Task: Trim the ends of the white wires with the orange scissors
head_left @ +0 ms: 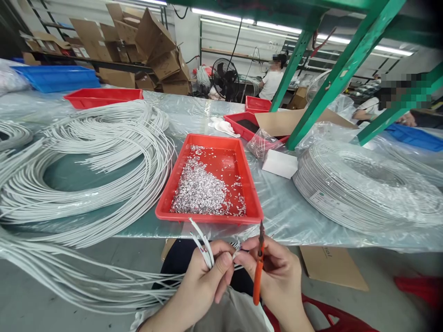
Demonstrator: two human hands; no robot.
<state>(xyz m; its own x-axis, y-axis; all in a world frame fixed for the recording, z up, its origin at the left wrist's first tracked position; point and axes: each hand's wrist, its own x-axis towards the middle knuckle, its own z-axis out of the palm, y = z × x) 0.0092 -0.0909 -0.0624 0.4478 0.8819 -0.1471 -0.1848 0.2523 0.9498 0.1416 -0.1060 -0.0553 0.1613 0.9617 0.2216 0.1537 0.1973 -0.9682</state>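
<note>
Several white cables [205, 244] pass through my left hand [207, 272], which is closed around them with their ends sticking up. Orange-handled pliers [258, 272] stand upright in my right hand [278, 272], jaws pointing up. The thumb and forefinger of that hand pinch at a cable end, meeting the left fingertips; the small parts there are too fine to make out. Just beyond both hands, a red tray [254, 203] holds a heap of tiny shiny metal pieces [200, 189].
Coiled white cable [148, 193] lies to the left, with strands hanging off the table edge. A plastic-wrapped cable coil [367, 189] and a white box [279, 163] sit to the right. Green metal posts [323, 97] rise behind. Two people work further back near a fan [224, 76].
</note>
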